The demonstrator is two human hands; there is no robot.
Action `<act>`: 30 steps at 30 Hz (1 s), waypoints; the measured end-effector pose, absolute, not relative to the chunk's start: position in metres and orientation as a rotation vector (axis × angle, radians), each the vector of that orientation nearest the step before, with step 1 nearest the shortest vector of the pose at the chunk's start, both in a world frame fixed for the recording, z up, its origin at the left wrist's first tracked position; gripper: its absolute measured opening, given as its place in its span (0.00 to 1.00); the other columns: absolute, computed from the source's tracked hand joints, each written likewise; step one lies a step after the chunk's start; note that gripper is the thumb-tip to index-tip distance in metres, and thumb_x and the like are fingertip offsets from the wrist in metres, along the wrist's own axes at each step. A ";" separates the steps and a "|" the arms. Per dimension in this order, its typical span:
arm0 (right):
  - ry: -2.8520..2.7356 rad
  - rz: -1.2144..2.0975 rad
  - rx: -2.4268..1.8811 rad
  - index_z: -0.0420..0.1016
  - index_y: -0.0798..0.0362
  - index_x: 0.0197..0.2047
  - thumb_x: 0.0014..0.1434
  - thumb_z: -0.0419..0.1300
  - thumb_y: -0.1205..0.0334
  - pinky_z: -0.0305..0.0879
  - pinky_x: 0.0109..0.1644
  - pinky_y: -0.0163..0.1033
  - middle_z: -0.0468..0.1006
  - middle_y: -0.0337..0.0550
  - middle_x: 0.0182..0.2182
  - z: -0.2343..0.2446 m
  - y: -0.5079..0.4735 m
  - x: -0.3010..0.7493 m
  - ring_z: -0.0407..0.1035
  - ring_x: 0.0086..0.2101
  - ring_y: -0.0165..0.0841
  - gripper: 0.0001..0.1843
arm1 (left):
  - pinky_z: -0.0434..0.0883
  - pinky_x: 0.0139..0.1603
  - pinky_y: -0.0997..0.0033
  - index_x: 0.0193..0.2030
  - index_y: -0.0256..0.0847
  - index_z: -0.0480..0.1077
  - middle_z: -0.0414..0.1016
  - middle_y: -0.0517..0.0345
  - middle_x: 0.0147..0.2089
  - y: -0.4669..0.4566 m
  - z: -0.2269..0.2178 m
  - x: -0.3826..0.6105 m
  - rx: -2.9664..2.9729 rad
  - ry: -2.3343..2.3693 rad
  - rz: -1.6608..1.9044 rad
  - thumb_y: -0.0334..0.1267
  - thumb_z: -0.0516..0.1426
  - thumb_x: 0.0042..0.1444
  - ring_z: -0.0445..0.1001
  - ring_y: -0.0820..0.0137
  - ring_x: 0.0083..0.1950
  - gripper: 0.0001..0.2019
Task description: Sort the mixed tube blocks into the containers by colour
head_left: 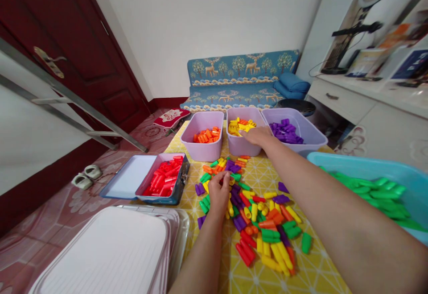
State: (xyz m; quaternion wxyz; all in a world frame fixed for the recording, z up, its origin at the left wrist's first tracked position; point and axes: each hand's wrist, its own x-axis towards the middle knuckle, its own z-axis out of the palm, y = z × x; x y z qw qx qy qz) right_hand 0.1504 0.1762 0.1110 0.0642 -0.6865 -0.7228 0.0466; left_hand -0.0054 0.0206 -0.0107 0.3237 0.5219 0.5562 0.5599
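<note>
1. A table with a yellow patterned cloth (310, 271) fills the view from the head camera, with a loose pile of small plastic pieces (264, 222) in red, orange, yellow, green and purple at its centre.
2. Three lilac bins stand in a row at the far edge. The left bin (200, 151) holds orange pieces, the middle bin (239, 147) holds yellow pieces (238, 126), and the right bin (314, 140) holds purple ones.
3. To the left, an open tin (178, 192) holds red pieces, and a stack of white lids (110, 249) lies near the front.
4. At the right edge, a blue tub (337, 162) holds green pieces, close beside the right forearm.
5. The left hand (219, 192) rests on the left side of the pile, with its fingers curled together and their tips among purple and green pieces. Whether they pinch a piece is hard to make out.
6. The right hand (258, 137) reaches across the pile to the middle bin's front right rim, with its fingers close together and pointing at the yellow pieces just beyond them. I cannot tell whether it holds one.
</note>
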 end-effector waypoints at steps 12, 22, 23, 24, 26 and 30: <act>-1.144 0.627 -1.076 0.67 0.51 0.37 0.54 0.59 0.54 0.65 0.30 0.34 0.74 0.36 0.28 0.085 0.060 0.124 0.68 0.24 0.28 0.12 | 0.70 0.37 0.70 0.36 0.36 0.76 0.78 0.55 0.31 0.022 -0.011 -0.005 1.403 1.454 1.465 0.46 0.54 0.57 0.75 0.66 0.34 0.16; -0.870 1.045 -1.077 0.75 0.54 0.42 0.44 0.69 0.58 0.65 0.29 0.33 0.77 0.39 0.28 0.063 -0.015 0.161 0.68 0.23 0.26 0.21 | 0.70 0.36 0.70 0.37 0.36 0.76 0.79 0.55 0.30 0.018 -0.008 -0.004 1.385 1.471 1.451 0.47 0.54 0.57 0.75 0.66 0.33 0.16; -0.791 0.949 -1.044 0.75 0.53 0.43 0.44 0.69 0.58 0.65 0.30 0.32 0.77 0.38 0.28 0.066 -0.015 0.167 0.68 0.24 0.25 0.21 | 0.70 0.36 0.70 0.36 0.36 0.76 0.79 0.55 0.30 0.019 -0.008 -0.004 1.387 1.470 1.452 0.47 0.54 0.57 0.76 0.66 0.34 0.16; -0.707 0.859 -0.997 0.75 0.52 0.44 0.45 0.69 0.59 0.65 0.31 0.32 0.77 0.37 0.29 0.069 -0.014 0.171 0.68 0.25 0.24 0.21 | 0.70 0.36 0.70 0.36 0.36 0.76 0.79 0.55 0.30 0.019 -0.008 -0.004 1.385 1.469 1.454 0.47 0.54 0.57 0.76 0.66 0.34 0.16; -0.554 0.736 -0.879 0.75 0.51 0.43 0.46 0.69 0.60 0.66 0.33 0.31 0.78 0.37 0.32 0.075 -0.013 0.178 0.69 0.27 0.23 0.19 | 0.70 0.37 0.70 0.36 0.36 0.76 0.79 0.54 0.31 0.018 -0.009 -0.004 1.377 1.465 1.458 0.47 0.54 0.57 0.76 0.65 0.35 0.16; -0.435 0.654 -0.713 0.73 0.52 0.38 0.47 0.68 0.63 0.67 0.41 0.34 0.78 0.37 0.35 0.081 -0.012 0.190 0.71 0.31 0.24 0.14 | 0.70 0.36 0.70 0.36 0.35 0.76 0.79 0.54 0.31 0.018 -0.010 -0.005 1.378 1.463 1.465 0.48 0.54 0.56 0.75 0.65 0.34 0.17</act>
